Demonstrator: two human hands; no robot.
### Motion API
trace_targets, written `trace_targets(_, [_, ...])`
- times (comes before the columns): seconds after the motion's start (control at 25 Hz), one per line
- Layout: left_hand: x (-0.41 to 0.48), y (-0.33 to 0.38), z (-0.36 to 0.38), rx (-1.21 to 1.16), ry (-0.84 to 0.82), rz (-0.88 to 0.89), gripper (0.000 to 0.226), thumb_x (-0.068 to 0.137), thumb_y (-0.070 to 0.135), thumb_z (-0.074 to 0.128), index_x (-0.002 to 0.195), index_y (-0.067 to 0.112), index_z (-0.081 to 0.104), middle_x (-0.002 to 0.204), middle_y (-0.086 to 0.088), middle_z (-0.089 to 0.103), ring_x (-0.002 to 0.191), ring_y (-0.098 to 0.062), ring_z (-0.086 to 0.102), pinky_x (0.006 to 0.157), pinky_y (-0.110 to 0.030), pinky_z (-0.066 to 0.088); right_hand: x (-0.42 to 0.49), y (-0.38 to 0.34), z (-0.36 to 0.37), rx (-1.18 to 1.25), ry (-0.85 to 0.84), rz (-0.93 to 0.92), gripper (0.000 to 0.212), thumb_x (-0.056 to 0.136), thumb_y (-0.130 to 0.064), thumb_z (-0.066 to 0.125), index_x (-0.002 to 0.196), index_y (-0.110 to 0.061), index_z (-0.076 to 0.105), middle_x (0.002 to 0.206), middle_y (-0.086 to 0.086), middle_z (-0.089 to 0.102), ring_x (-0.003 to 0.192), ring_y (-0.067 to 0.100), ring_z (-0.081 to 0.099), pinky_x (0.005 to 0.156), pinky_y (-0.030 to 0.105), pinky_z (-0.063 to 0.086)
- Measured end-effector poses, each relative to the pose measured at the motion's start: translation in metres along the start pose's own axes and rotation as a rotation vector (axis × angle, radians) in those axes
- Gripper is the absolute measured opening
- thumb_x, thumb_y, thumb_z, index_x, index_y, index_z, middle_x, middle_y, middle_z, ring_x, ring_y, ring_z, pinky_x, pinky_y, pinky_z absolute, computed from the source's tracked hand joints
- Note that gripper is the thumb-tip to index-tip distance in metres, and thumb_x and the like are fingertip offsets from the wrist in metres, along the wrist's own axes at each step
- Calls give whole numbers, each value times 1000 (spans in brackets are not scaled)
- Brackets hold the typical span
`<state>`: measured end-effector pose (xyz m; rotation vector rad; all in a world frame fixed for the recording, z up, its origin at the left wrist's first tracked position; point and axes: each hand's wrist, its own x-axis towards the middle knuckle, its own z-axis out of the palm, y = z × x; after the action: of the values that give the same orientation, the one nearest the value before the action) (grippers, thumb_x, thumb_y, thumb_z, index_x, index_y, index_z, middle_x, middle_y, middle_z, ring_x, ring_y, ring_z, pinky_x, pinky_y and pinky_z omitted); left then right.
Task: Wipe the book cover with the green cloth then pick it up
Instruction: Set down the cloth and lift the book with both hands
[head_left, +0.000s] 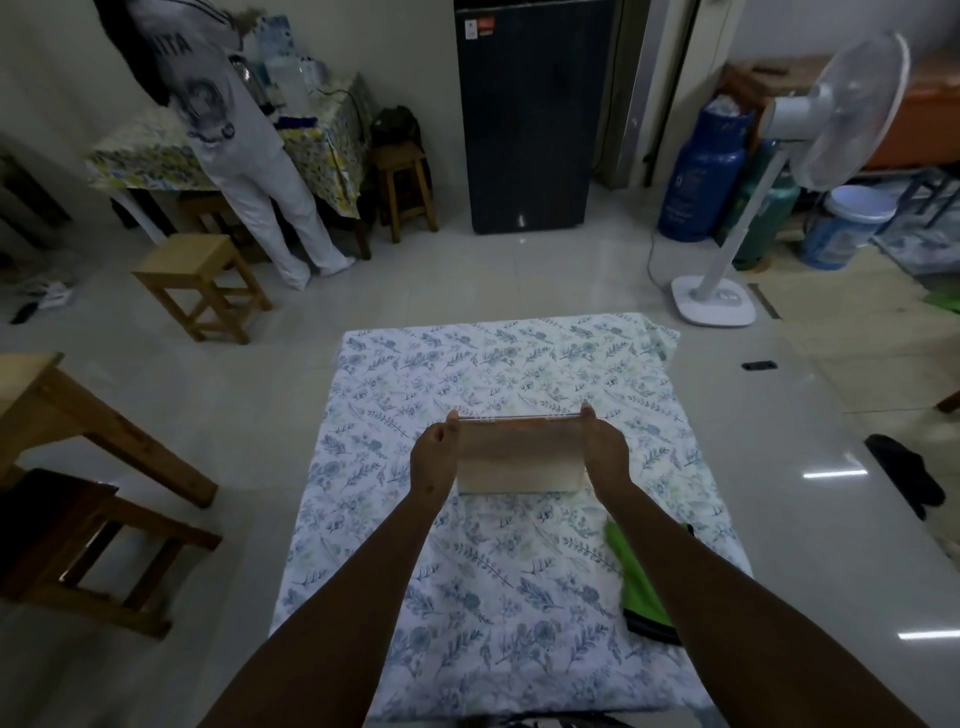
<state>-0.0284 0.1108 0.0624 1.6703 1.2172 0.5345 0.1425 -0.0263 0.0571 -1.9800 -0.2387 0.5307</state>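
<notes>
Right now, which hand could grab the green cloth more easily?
Probably the right hand. The green cloth lies on the flowered sheet right beside the right forearm, while the left hand is on the far side of the book. Both hands hold the book now, so one must let go first.

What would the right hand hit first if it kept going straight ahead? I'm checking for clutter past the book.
Nothing close: beyond the right hand lies only the floral sheet, then bare floor; depth is uncertain.
</notes>
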Motion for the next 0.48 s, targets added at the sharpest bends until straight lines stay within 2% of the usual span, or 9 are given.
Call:
trace_targets(0.12, [2, 0, 0, 8, -5, -17, 58, 99, 56, 34, 82, 8, 60, 71, -3, 53, 66, -14, 50, 63, -30, 40, 2, -3, 2, -58, 17, -10, 60, 100, -49, 38, 71, -1, 60, 70, 8, 55, 67, 20, 50, 60, 32, 36])
trace_targets(0.24, [17, 14, -1, 1, -4, -8, 55, 100, 53, 32, 107, 8, 64, 93, -5, 63, 84, -17, 57, 74, -30, 43, 11, -20, 7, -46, 45, -17, 59, 100, -49, 36, 71, -3, 56, 67, 4, 52, 68, 20, 51, 58, 31, 35])
trace_targets(0.36, [46, 35, -7, 15, -3, 26, 53, 101, 51, 31, 111, 8, 61, 100, -9, 64, 89, -20, 58, 77, -29, 41, 33, -45, 11, -49, 6, -57, 61, 101, -52, 28, 58, -12, 44, 61, 3, 48, 65, 20, 49, 59, 30, 36])
trace_targets(0.48, [82, 58, -12, 31, -12, 58, 55, 102, 51, 30, 111, 7, 63, 106, -11, 67, 98, -24, 63, 85, -33, 48, 62, -72, 16, -41, -29, -120, 64, 101, -54, 26, 62, -8, 47, 66, 10, 53, 68, 22, 52, 69, 35, 40])
